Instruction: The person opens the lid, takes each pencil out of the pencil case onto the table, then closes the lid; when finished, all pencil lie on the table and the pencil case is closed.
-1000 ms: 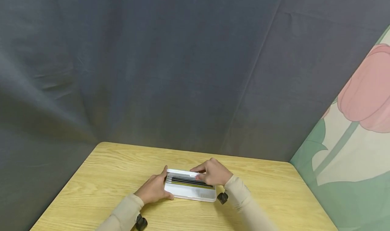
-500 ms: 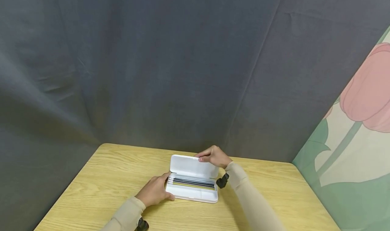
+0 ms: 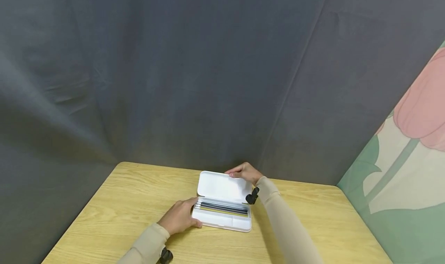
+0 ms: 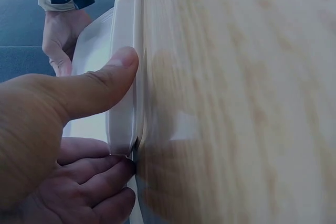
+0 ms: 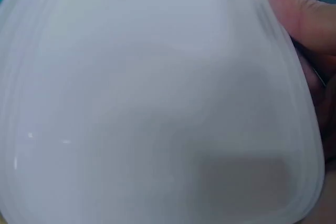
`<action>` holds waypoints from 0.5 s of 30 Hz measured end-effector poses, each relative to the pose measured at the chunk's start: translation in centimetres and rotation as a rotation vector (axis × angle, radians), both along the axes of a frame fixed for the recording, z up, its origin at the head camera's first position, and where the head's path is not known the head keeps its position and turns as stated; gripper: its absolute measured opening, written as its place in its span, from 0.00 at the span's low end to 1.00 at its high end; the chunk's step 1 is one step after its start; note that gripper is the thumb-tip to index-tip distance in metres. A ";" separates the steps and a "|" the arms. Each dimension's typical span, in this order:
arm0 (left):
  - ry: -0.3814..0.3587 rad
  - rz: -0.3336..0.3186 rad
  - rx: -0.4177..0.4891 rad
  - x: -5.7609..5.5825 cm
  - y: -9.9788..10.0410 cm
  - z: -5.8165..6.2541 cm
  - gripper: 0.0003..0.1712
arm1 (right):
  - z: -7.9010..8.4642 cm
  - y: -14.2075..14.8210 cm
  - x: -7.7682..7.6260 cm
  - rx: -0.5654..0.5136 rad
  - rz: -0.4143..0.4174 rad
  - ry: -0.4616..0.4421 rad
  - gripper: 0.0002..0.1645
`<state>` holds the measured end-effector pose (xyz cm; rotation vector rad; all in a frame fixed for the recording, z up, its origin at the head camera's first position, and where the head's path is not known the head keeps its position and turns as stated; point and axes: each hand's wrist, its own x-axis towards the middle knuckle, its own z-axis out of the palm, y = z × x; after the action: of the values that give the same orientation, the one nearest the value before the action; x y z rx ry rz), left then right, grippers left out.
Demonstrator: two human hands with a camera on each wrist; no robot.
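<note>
In the lower centre of the frame, the left-hand grip [image 3: 179, 217] clasps the left end of one white case [image 3: 220, 220], open on the table [image 3: 121, 206]. Its rear compartment holds one yellow pencil [image 3: 226, 212] and several dark pencils [image 3: 226, 207], too small to count surely. Right of centre, the right-hand grip [image 3: 246, 172] pinches the far edge of its single tilted-back lid [image 3: 220, 186].

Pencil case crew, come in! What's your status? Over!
Left hand holds white case at one end. Right hand grips open lid. Pencils inside. Nothing visibly blocking.
</note>
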<state>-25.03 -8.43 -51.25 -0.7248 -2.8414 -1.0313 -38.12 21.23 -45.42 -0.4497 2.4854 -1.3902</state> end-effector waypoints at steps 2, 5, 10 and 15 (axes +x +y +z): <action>-0.004 -0.008 0.000 0.2 0.2 0.1 0.48 | -0.1 0.2 0.0 0.006 -0.010 0.002 0.13; -0.006 -0.010 -0.016 0.4 0.3 0.3 0.49 | 0.3 0.4 0.5 0.045 -0.014 0.039 0.12; 0.017 0.000 -0.035 0.4 0.4 0.8 0.51 | 2.7 0.2 3.4 0.104 -0.044 0.209 0.16; 0.029 -0.002 -0.050 0.5 0.2 0.9 0.54 | 5.0 0.0 8.3 0.157 -0.097 0.591 0.19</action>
<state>-24.51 -8.26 -50.40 -0.7410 -2.8520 -0.9447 -29.85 21.22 -40.41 -0.8129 3.0901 -1.2081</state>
